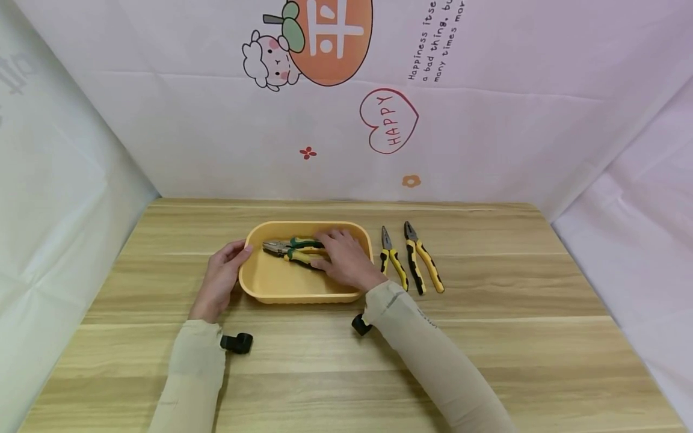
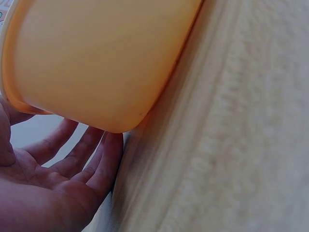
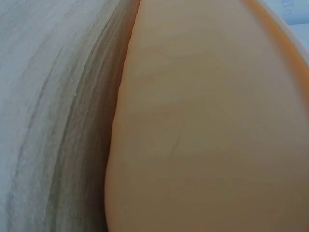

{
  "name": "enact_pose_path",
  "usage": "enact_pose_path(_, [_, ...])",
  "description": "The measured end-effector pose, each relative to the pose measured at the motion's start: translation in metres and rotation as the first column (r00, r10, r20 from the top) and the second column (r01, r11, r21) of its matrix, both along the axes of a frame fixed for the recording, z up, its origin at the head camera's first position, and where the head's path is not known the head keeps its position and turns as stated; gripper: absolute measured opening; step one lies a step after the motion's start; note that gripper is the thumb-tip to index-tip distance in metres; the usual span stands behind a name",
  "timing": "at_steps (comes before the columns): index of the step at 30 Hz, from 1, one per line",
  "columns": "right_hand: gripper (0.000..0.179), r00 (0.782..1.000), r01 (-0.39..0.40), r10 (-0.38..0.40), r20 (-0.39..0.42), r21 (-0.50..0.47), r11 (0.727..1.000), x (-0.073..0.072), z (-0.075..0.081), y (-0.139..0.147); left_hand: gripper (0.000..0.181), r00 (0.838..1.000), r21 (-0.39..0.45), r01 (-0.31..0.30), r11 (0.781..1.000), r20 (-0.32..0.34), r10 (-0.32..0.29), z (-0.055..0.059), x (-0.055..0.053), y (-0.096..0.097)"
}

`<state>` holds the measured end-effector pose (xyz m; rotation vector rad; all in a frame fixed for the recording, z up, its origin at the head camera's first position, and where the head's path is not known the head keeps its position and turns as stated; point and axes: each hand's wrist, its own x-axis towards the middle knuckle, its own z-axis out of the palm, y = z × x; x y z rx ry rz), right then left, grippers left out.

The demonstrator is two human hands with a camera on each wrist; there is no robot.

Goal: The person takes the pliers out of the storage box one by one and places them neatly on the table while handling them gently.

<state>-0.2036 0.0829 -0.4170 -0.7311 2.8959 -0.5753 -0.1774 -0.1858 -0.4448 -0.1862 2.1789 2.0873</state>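
Note:
A yellow plastic basin sits on the table. My left hand holds its left end, thumb over the rim and fingers against the outside wall. In the left wrist view, the fingers of that hand reach under the outer side. Inside the basin lie combination pliers with green and yellow handles, their head pointing left. My right hand reaches over the basin's front right rim and grips the handles, hiding their ends. Only the basin's outer wall and tabletop show in the right wrist view.
Right of the basin lie long-nose pliers and a second pair of combination pliers, both with yellow and black handles. A printed white cloth stands behind the wooden table, with more white cloth at both sides.

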Motion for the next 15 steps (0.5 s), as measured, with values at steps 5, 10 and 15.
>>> enact_pose_path(5, [0.059,0.999,-0.017,0.017,-0.029,0.007,1.0,0.0007,0.0007,0.0003,0.055,1.0,-0.001,-0.006,1.0,-0.003,0.006,0.0002,-0.0009,0.0006])
enact_pose_path(10, [0.059,0.999,-0.029,0.029,-0.024,-0.003,1.0,0.003,0.0016,0.0017,0.055,1.0,0.0,-0.005,1.0,0.002,0.005,-0.0003,-0.0009,0.0])
enact_pose_path(15, [0.06,0.999,-0.03,0.03,-0.014,0.04,0.999,0.007,0.002,0.0045,0.054,1.0,0.005,-0.006,1.0,-0.005,0.006,-0.0004,-0.0007,0.0005])
